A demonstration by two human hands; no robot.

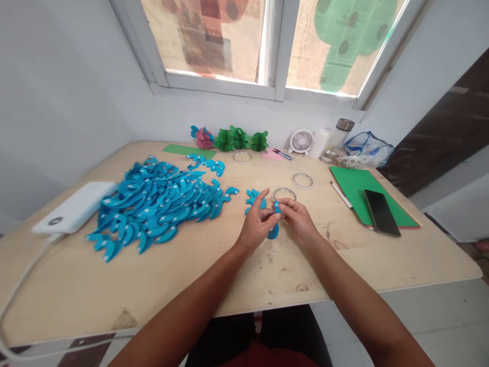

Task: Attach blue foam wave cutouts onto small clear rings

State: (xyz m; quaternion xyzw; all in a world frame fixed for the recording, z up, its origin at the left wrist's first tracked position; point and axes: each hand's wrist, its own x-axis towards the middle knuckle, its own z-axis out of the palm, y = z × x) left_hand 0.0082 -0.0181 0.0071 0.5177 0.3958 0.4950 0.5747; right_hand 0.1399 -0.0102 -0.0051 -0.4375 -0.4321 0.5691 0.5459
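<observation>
Between my two hands is a small curved blue paper piece [272, 233] with a whitish square near its upper end. My left hand [255, 223] pinches it from the left with thumb and fingers, the index finger raised. From the right, my right hand [298, 216] pinches its upper end. Just behind my left hand lie several blue pieces together [251, 195], partly hidden by the fingers. A tape roll [284, 189] rests right behind my right hand. To the left spreads a large heap of blue curved pieces [164, 196] dotted with white squares.
Two more tape rolls [302, 174] lie farther back. Green paper flowers [240, 138], a small white fan [301, 140] and a glass bottle [339, 140] stand by the wall. At right, a phone [382, 212] lies on a green sheet [357, 186]; at left, a white power bank [74, 206] with cable.
</observation>
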